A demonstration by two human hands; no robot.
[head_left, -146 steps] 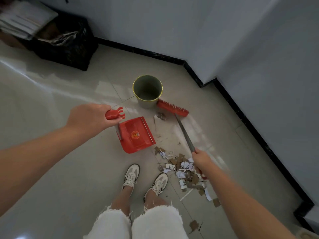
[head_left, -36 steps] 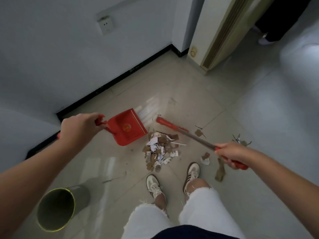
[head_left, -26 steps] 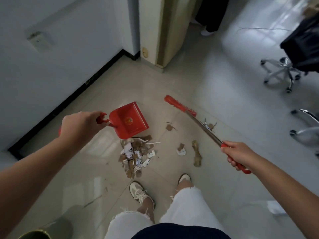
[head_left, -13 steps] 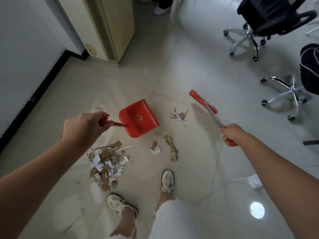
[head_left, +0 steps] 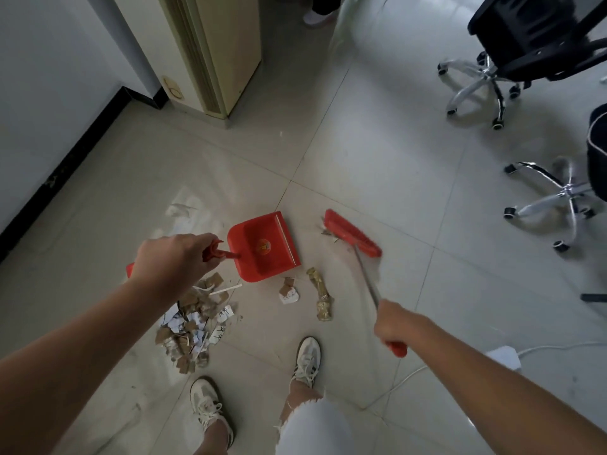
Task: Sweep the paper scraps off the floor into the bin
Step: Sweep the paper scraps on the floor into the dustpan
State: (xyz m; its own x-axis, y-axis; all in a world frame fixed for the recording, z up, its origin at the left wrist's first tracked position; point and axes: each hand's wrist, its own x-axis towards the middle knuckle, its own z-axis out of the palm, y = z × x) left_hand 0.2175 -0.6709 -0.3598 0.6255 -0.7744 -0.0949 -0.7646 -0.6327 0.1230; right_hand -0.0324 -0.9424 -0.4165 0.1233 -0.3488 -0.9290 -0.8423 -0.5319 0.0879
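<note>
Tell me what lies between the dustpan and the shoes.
Head view: two stray scraps, a crumpled strip, otherwise bare floor between dustpan and shoes.

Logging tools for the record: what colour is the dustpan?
Red, with a small round yellowish emblem inside the dustpan; the head view shows it.

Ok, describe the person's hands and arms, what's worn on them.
Both the left hand and the right hand are bare: no gloves, rings or watch visible. Both forearms are uncovered to the frame edge, with no sleeves or wristbands in sight.
</note>
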